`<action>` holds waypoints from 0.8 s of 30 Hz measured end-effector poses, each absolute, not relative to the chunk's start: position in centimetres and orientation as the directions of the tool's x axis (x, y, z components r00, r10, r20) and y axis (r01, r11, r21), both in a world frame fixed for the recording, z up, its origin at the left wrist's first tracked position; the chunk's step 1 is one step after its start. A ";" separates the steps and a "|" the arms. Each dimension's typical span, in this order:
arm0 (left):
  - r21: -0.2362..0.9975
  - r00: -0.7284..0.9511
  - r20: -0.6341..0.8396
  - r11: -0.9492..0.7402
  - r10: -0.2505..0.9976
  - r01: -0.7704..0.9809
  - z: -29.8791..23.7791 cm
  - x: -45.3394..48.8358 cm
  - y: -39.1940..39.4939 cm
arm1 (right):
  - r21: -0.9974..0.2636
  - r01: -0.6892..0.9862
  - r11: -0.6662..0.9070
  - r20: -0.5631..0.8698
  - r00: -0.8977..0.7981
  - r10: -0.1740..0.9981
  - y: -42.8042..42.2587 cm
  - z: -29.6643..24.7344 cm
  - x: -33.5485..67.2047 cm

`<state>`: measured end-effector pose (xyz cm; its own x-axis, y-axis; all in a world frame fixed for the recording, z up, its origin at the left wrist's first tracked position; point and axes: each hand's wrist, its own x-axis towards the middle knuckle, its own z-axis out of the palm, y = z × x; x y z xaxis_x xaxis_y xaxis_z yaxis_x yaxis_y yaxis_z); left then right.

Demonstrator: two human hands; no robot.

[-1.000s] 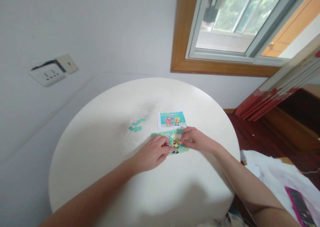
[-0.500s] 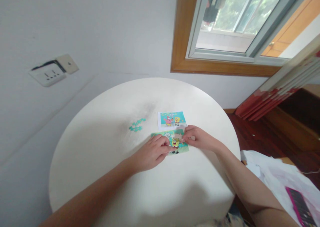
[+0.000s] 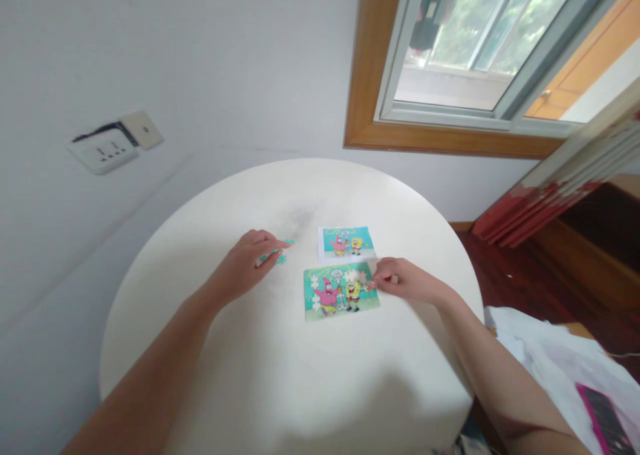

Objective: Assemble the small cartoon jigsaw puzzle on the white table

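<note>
A small cartoon jigsaw puzzle [image 3: 340, 291] lies on the round white table [image 3: 280, 375], with a few white gaps where pieces are absent. Behind it lies a small printed picture card [image 3: 346, 242] of the same scene. My left hand [image 3: 247, 261] rests over the loose teal puzzle pieces [image 3: 281, 255] to the left, fingers curled down onto them. My right hand [image 3: 400, 280] sits at the puzzle's right edge, fingertips pinched together against it; I cannot make out what they hold.
A white wall with a power socket [image 3: 103, 149] stands behind the table. A wood-framed window [image 3: 450, 61] is at the upper right. Dark wooden floor, a red-edged board [image 3: 545, 195] and white cloth with a pink-edged phone [image 3: 603, 418] lie to the right.
My left hand left the puzzle and moved left and back onto the loose teal pieces. The puzzle is now uncovered. My right hand shifted slightly right to the puzzle's edge.
</note>
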<state>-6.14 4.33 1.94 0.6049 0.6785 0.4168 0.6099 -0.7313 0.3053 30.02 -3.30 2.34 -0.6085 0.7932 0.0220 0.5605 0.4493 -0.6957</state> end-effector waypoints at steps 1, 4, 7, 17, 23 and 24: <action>0.309 0.605 0.406 -0.726 0.685 0.614 1.8 -6.5 4.6 | -0.698 0.558 0.449 0.012 -0.617 0.786 -3.3 2.3 30.0; 0.321 0.593 0.374 -0.700 0.713 0.638 1.4 -7.6 5.3 | -0.703 0.552 0.448 -0.001 -0.632 0.775 -3.3 2.2 29.9; 0.322 0.568 0.339 -0.660 0.750 0.679 1.2 -8.7 5.9 | -0.688 0.565 0.454 0.001 -0.626 0.780 -3.4 2.0 29.8; 0.442 0.477 0.191 -0.510 0.858 0.738 -0.2 -9.8 6.1 | -0.565 0.573 0.594 0.133 -0.647 0.750 -1.8 3.8 26.8; 0.465 0.441 0.157 -0.460 0.884 0.756 -0.4 -10.6 6.0 | -0.443 0.625 0.643 0.152 -0.654 0.741 2.6 2.8 21.7; 0.462 0.443 0.154 -0.461 0.883 0.757 -0.3 -10.6 5.9 | -0.439 0.652 0.619 0.146 -0.628 0.765 3.4 2.6 20.7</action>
<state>-10.61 5.94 -0.34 0.4434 0.8829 0.1542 0.7573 -0.4611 0.4624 20.66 3.38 2.64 -0.6275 0.7647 0.1461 0.6516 0.6186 -0.4391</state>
